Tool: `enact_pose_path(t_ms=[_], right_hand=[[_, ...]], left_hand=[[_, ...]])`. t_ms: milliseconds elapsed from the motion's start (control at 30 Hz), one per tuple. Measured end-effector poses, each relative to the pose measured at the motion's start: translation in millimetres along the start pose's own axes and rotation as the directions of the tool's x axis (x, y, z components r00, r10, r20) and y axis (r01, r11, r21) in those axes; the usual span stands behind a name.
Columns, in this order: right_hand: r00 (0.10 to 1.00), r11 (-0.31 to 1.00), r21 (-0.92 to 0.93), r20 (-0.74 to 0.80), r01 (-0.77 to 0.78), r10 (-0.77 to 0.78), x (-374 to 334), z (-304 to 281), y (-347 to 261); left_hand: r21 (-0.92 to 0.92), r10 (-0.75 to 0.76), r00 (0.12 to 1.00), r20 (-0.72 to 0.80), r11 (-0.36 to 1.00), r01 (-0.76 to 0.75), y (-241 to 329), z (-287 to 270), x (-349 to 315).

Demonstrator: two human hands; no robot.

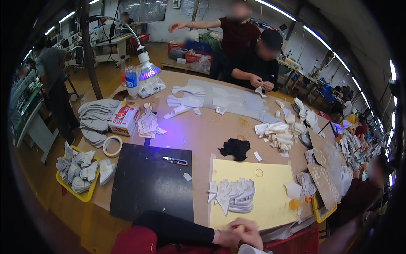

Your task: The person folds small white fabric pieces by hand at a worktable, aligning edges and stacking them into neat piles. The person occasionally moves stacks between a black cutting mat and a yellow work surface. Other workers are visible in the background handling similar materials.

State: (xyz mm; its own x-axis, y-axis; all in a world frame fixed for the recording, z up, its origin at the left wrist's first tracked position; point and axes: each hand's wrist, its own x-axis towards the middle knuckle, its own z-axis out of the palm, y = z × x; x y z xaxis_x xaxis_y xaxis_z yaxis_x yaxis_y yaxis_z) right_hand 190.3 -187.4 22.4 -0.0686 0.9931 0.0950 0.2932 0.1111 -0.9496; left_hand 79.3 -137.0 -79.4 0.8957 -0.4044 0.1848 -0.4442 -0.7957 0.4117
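My left hand and my right hand meet at the near edge of the table, slightly blurred. Both have curled fingers; anything between them is too hidden to make out. A white object, cut off by the lower edge, lies just below my right hand. Beyond the hands, a stack of pale grey fabric pieces fans out on a yellow sheet. Left of it is a black mat with thread snips and a small white scrap.
At left stand a yellow tray of fabric bundles, a tape roll and a carton. A lamp overhangs the table. A black cloth and cream pieces lie farther back. Across the table a person in black handles fabric.
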Motion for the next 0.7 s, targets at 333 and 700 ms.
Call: enact_pose_path(t_ms=[333, 700], right_hand=[[0.585, 0.793, -0.530, -0.759, -0.300, -0.285, -41.9, -34.0, 108.1], [0.494, 0.773, -0.587, -0.759, -0.240, -0.423, -40.1, -29.6, 125.2]], left_hand=[[0.143, 0.177, 0.984, 0.012, 0.974, -0.177, -10.9, -6.2, 2.5], [-0.574, -0.665, 0.595, -0.453, 0.727, 0.376, 28.1, -69.1, -88.4]])
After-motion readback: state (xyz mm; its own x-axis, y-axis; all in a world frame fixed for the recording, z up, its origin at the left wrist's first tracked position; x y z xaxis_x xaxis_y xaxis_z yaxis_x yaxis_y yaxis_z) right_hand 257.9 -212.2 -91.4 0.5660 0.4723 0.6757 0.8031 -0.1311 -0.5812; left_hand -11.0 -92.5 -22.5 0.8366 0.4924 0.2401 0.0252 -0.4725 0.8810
